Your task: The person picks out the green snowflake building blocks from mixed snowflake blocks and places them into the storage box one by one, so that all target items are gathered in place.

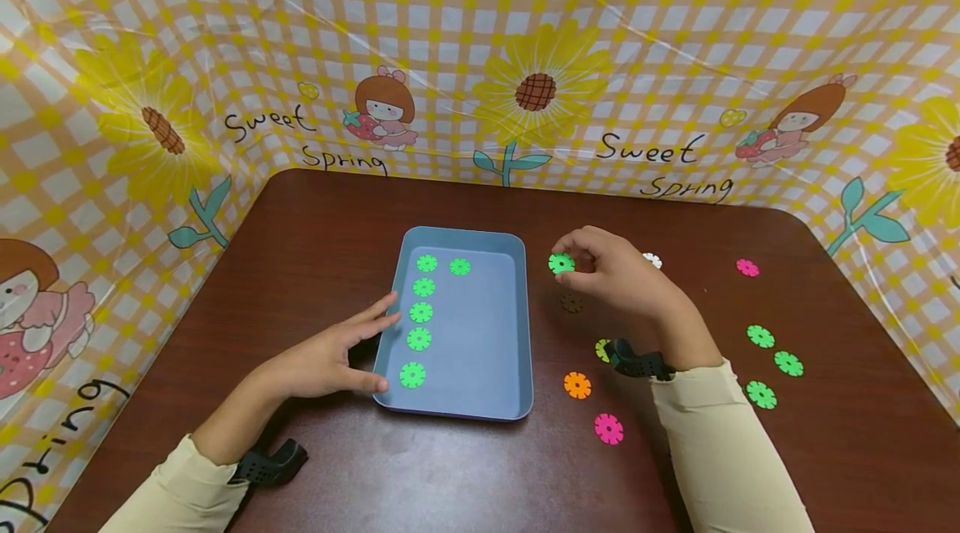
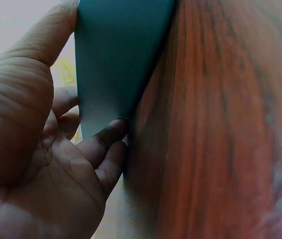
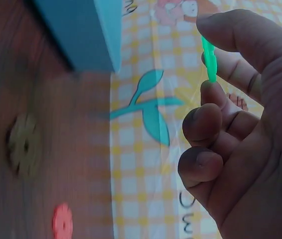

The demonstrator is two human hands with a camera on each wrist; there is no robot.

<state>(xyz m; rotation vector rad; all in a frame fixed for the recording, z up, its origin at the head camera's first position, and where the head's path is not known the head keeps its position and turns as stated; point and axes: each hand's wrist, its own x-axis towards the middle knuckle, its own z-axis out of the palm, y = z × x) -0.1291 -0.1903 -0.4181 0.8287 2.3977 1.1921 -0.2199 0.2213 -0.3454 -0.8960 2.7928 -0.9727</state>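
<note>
My right hand (image 1: 611, 270) pinches a green notched plastic disc (image 1: 560, 263) by its edges, held up to the right of the blue-grey tray (image 1: 480, 409). In the right wrist view the green disc (image 3: 210, 59) appears edge-on between thumb and fingers. My left hand (image 1: 330, 358) rests against the tray's left side, thumb and fingertips touching its wall, fingers spread. The left wrist view shows these fingers beside the tray wall (image 2: 116, 55). Inside the tray, several green discs (image 1: 421, 313) form a column along the left side, and one more green disc (image 1: 460, 267) lies beside the top one.
Right of the tray lie a brown disc (image 1: 572, 302), a yellow disc (image 1: 602, 350), an orange disc (image 1: 577, 385) and a pink disc (image 1: 609, 429). Farther right are 3 green discs (image 1: 761, 337) and another pink disc (image 1: 747, 268). A white disc (image 1: 653, 260) sits behind my right hand. A patterned cloth (image 1: 450, 32) surrounds the table.
</note>
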